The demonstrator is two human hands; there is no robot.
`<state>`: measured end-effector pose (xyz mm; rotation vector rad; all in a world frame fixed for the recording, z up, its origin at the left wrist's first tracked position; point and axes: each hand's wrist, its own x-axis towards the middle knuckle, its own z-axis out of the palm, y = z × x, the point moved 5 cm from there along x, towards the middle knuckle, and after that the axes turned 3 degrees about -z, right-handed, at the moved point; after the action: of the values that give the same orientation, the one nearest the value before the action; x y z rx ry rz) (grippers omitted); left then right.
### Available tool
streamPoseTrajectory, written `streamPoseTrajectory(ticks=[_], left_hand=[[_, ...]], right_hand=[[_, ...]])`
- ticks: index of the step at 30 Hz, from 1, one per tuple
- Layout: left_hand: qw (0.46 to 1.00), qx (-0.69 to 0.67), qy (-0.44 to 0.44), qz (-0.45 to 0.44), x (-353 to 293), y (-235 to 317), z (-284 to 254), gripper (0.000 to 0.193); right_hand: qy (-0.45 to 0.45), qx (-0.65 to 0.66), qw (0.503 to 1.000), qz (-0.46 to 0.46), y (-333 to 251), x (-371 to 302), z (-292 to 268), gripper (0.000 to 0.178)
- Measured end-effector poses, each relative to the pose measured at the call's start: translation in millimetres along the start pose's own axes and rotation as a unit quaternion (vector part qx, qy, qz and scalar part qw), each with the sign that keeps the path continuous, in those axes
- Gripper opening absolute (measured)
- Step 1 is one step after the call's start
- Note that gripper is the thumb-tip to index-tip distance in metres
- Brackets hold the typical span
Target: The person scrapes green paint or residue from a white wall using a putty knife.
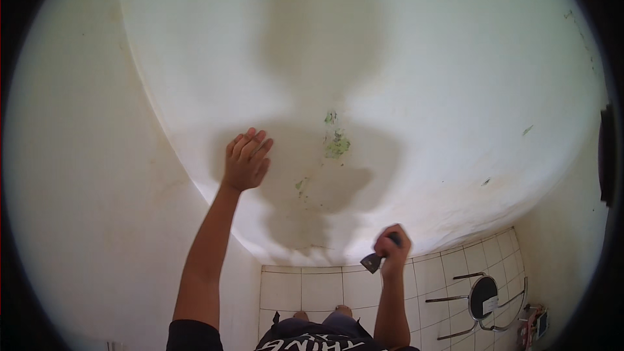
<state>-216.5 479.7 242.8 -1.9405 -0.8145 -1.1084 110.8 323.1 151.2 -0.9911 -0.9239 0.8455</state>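
Before one white wall [448, 78] with green-flaked patches [337, 147], can count one left hand [246, 161], one right hand [398, 252], one scraper [371, 262], one black-seated chair [480, 291]. Holding left fingers slightly apart, palm toward the wall; cannot tell if touching it. Clamping the scraper's handle in the right fist, low down, blade leftward. Hemmed by a side wall [84, 156] at left, open room between the hands and over tiled floor [429, 273] toward the chair

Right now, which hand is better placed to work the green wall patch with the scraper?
Probably the right hand: it grips the scraper, blade exposed. The left hand appears nearer the green patch, but no tool shows in it.
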Motion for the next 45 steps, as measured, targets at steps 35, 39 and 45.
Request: streamPoseTrajectory(ticks=[35,39,45], left_hand=[[0.573,-0.553,-0.367,-0.481,-143.7,300.1,52.0,0.032],[0.434,-0.683,-0.258,-0.528,-100.2,319.5,35.6,0.036],[0.522,-0.625,-0.243,-0.527,-94.3,314.5,19.9,0.037]], right_hand=[[-0.056,0.319,0.936,0.135,46.8,25.1,-128.9,0.026],[-0.168,0.380,0.883,0.218,69.6,-6.1,-93.9,0.049],[-0.316,0.268,0.880,0.232,66.4,-26.7,-54.2,0.057]])
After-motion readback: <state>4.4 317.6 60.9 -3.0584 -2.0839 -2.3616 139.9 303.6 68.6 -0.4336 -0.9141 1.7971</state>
